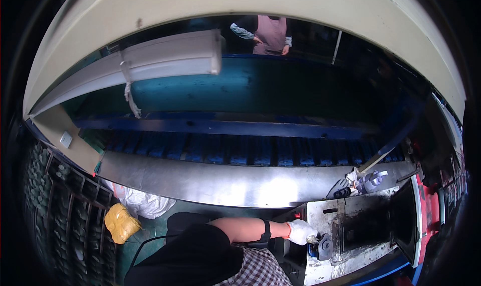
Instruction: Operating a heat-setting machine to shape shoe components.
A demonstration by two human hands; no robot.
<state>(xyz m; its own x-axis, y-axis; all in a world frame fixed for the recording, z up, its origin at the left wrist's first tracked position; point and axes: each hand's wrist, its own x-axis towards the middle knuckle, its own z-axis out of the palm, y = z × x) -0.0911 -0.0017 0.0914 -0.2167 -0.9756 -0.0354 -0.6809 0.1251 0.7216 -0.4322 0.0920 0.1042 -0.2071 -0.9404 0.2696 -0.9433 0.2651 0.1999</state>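
My left hand (300, 232), in a white glove with an orange cuff edge, reaches across to the right. Its fingers are closed at the near edge of a dark grey rounded piece (325, 247) with a ringed disc on top and some blue at its side. That piece rests on the stained whitish plate (316, 211) of a machine. The fingertips are small and partly hidden against it. My right hand does not show. A dark band circles my left wrist, and a checkered apron lies below the arm.
A dark opening with a red and white housing (425, 221) stands right of the plate. Behind runs a metal ledge (200, 178), with a purple-grey item (372, 181) on its right end. A yellow bundle (121, 223), white bag (145, 202) and racks are left. A person (271, 35) stands beyond the conveyor.
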